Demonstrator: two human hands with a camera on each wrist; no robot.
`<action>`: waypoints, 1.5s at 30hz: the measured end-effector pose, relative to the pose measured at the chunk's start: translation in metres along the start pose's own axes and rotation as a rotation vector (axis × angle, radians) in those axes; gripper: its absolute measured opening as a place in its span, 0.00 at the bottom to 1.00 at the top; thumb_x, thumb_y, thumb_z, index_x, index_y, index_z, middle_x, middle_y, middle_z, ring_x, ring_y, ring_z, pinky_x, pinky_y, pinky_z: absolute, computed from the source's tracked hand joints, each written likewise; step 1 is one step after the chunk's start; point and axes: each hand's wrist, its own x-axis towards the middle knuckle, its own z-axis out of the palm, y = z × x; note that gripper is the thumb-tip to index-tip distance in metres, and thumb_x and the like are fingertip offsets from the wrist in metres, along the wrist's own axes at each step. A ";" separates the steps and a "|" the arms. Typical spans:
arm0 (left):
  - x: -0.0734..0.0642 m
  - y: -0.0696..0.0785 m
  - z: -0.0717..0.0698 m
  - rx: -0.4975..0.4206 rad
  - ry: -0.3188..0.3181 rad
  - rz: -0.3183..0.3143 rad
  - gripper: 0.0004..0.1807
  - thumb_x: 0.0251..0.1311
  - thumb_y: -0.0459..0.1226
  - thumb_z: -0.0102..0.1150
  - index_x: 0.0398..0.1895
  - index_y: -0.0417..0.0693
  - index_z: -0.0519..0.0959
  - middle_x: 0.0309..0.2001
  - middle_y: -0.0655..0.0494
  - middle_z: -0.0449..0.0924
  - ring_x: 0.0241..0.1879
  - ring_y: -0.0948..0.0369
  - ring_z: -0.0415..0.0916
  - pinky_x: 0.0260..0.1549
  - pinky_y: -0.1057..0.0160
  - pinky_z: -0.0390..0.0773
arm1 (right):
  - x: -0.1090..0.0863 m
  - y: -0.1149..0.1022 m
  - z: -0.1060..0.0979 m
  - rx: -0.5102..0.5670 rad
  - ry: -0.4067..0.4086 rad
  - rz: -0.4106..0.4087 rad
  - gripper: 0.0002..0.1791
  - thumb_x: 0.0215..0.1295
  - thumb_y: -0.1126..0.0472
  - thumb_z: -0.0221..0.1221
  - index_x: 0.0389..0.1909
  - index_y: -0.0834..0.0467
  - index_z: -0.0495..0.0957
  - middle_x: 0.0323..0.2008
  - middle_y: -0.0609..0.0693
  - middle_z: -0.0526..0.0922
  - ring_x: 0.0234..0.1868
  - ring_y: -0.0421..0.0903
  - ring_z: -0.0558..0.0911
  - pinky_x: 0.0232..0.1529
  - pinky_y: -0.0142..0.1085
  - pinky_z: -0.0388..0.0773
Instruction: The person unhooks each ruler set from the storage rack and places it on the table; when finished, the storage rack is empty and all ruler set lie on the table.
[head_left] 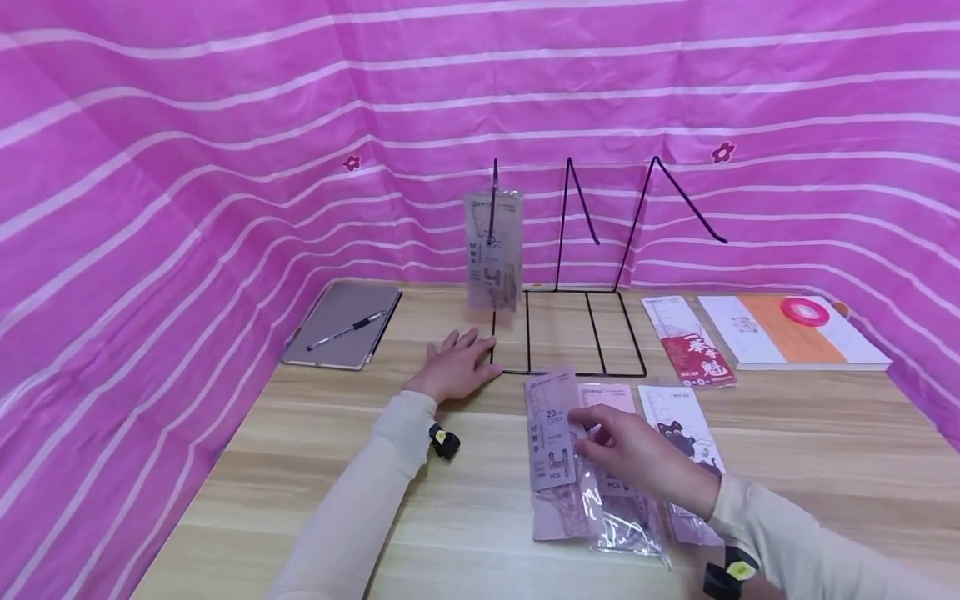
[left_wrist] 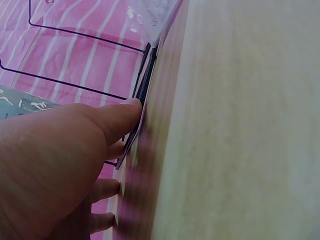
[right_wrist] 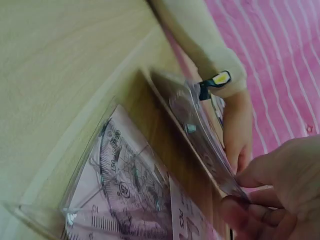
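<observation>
The person's right hand [head_left: 637, 450] pinches the right edge of the left packet [head_left: 551, 442] between thumb and fingers, and the right wrist camera shows the packet tipped up from the table [head_left: 450, 533], not lying flat. Taking that packet as the dial's centre, the second packet [head_left: 622, 508] lies at three o'clock, partly under the right hand, with the cat packet [head_left: 671, 412] beyond it in the same direction

At ten o'clock is the left hand [head_left: 453, 367], fingers spread and thumb touching the near left corner of the wire rack [head_left: 528, 332], which sits at twelve. I cannot tell how hard the thumb presses. A hung packet [head_left: 502, 267] is on the rack's leftmost hook, at eleven o'clock

To my eye, the lift goes best with the pinch on the stiff printed card, since loose film would probably slide or fold. The hold is on one side only, so the far corner may swing; a slow rise with the wrist level should calm it. The slick wrapping could drag the second packet along, so tilting away toward nine o'clock before rising seems wise. A light, steady left thumb should suit the rack, whose thin wire looks easy to nudge
</observation>
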 end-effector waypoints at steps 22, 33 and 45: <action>0.004 0.008 -0.002 0.018 0.001 -0.002 0.39 0.76 0.64 0.47 0.84 0.65 0.58 0.87 0.50 0.43 0.85 0.38 0.36 0.77 0.24 0.35 | 0.002 0.021 -0.035 -0.311 0.236 0.010 0.11 0.70 0.59 0.66 0.51 0.55 0.86 0.43 0.50 0.83 0.32 0.41 0.76 0.28 0.32 0.76; -0.004 -0.003 0.000 0.008 0.012 -0.017 0.39 0.75 0.63 0.48 0.84 0.64 0.59 0.87 0.49 0.44 0.85 0.36 0.37 0.76 0.22 0.35 | 0.029 0.087 -0.087 -0.332 0.214 0.037 0.24 0.74 0.55 0.64 0.64 0.66 0.77 0.63 0.67 0.79 0.65 0.68 0.77 0.65 0.66 0.75; -0.005 0.003 0.003 -0.021 0.031 -0.002 0.38 0.75 0.63 0.49 0.83 0.63 0.60 0.86 0.49 0.46 0.85 0.37 0.38 0.76 0.22 0.34 | 0.050 0.119 -0.084 -0.362 0.106 0.125 0.36 0.73 0.46 0.65 0.75 0.60 0.70 0.70 0.64 0.76 0.71 0.67 0.72 0.70 0.69 0.68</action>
